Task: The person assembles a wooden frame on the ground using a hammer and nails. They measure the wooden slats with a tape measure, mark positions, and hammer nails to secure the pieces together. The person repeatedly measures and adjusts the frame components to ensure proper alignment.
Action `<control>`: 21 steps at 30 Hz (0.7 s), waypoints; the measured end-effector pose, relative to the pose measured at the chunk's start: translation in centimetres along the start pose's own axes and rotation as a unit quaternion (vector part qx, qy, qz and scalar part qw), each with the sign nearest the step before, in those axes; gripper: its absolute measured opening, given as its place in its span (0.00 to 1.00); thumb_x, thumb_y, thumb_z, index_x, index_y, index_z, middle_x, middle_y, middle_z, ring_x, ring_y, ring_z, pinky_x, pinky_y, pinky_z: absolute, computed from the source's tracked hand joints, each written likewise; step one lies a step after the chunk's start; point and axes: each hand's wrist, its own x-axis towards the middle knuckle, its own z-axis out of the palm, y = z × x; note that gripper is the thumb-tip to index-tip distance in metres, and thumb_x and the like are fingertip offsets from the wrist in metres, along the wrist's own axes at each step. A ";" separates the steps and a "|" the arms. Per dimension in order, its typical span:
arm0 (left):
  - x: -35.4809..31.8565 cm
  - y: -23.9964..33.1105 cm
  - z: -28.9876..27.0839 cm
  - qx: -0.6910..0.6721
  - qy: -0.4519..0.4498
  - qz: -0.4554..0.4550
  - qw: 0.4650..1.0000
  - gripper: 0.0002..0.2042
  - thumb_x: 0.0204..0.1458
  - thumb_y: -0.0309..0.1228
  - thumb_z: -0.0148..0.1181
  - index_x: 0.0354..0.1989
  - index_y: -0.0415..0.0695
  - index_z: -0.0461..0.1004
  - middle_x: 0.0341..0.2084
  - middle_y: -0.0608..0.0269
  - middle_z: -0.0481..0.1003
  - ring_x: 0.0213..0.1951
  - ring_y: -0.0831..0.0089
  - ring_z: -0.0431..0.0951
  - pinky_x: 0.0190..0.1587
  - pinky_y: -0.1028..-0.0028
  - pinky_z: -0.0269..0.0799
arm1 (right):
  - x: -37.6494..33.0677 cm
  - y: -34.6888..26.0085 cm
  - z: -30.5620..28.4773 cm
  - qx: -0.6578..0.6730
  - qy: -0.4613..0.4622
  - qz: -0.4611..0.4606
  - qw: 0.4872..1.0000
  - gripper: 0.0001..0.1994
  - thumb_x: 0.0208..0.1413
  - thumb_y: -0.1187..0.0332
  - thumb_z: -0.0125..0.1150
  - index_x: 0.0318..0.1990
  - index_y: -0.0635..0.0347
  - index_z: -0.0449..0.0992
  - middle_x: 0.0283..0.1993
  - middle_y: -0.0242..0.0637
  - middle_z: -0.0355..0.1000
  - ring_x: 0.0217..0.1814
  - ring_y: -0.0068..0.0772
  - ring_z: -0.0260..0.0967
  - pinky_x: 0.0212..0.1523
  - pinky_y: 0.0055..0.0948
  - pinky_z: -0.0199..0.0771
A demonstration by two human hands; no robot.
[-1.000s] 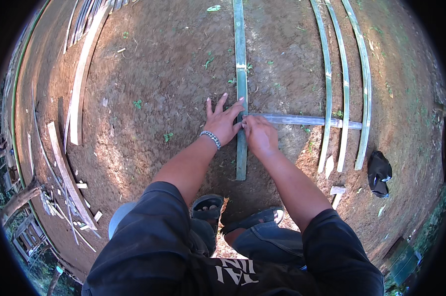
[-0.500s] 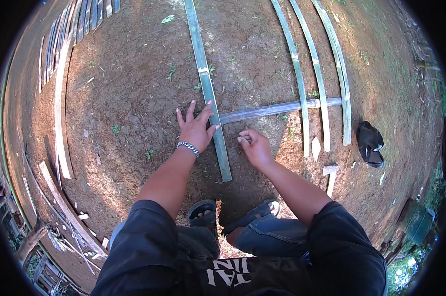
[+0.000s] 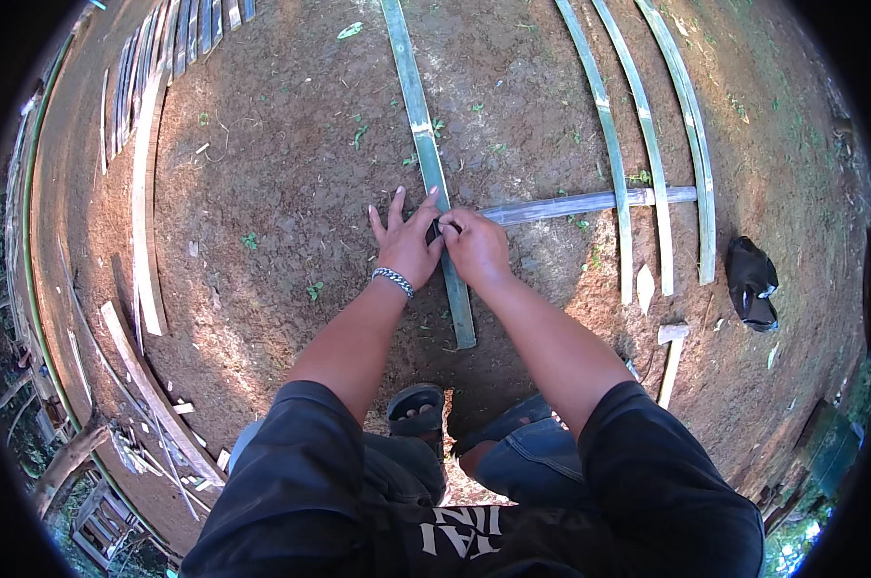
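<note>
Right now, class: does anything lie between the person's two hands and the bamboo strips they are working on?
Nothing visible does. The left hand lies flat on the dirt against the long green strip, and the right hand pinches the end of the crosswise strip where the two meet.

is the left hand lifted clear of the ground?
No, the left hand lies flat with fingers spread on the dirt ground, its edge against the long green bamboo strip.

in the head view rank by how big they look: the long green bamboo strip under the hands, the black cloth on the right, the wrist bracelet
1. long green bamboo strip
2. black cloth
3. wrist bracelet

The bracelet is nearer the camera yet looks smallest, so the order seems safe.
</note>
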 end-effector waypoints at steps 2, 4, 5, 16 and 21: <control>0.0 -0.2 0.0 -0.004 0.006 0.000 1.000 0.16 0.56 0.36 0.67 0.53 0.55 0.75 0.74 0.76 0.63 0.78 0.49 0.47 0.75 0.32 0.24 | 0.0 0.0 0.1 -0.027 -0.003 -0.030 0.999 0.03 0.57 0.70 0.65 0.37 0.56 0.80 0.38 0.46 0.80 0.41 0.54 0.79 0.42 0.49 0.79; 0.0 -0.4 0.2 -0.013 0.009 0.004 1.000 0.15 0.56 0.36 0.68 0.51 0.55 0.75 0.74 0.76 0.63 0.79 0.48 0.47 0.75 0.32 0.24 | -0.1 0.2 -0.2 -0.048 -0.017 -0.054 0.997 0.02 0.57 0.70 0.64 0.36 0.57 0.79 0.37 0.45 0.80 0.41 0.54 0.79 0.42 0.49 0.79; 0.0 -0.4 0.2 -0.015 0.011 0.005 1.000 0.15 0.56 0.36 0.68 0.50 0.55 0.76 0.74 0.76 0.63 0.79 0.48 0.47 0.75 0.32 0.24 | -0.1 0.4 -0.3 -0.053 -0.020 -0.063 0.996 0.02 0.57 0.71 0.63 0.36 0.57 0.79 0.38 0.45 0.80 0.41 0.54 0.79 0.42 0.50 0.79; 0.2 -0.5 0.3 -0.030 0.004 -0.008 1.000 0.17 0.55 0.36 0.68 0.54 0.57 0.78 0.71 0.76 0.67 0.79 0.50 0.47 0.75 0.32 0.22 | 0.3 0.7 -0.6 -0.086 -0.043 -0.112 0.989 0.05 0.53 0.74 0.63 0.37 0.60 0.78 0.39 0.48 0.78 0.43 0.56 0.78 0.44 0.50 0.79; 0.2 -0.6 0.5 -0.026 -0.011 -0.023 0.999 0.19 0.57 0.36 0.67 0.57 0.58 0.78 0.68 0.76 0.71 0.79 0.52 0.48 0.75 0.32 0.22 | 0.4 0.0 -0.9 -0.102 -0.041 -0.142 0.984 0.03 0.55 0.74 0.61 0.35 0.59 0.80 0.36 0.47 0.79 0.40 0.54 0.79 0.42 0.48 0.81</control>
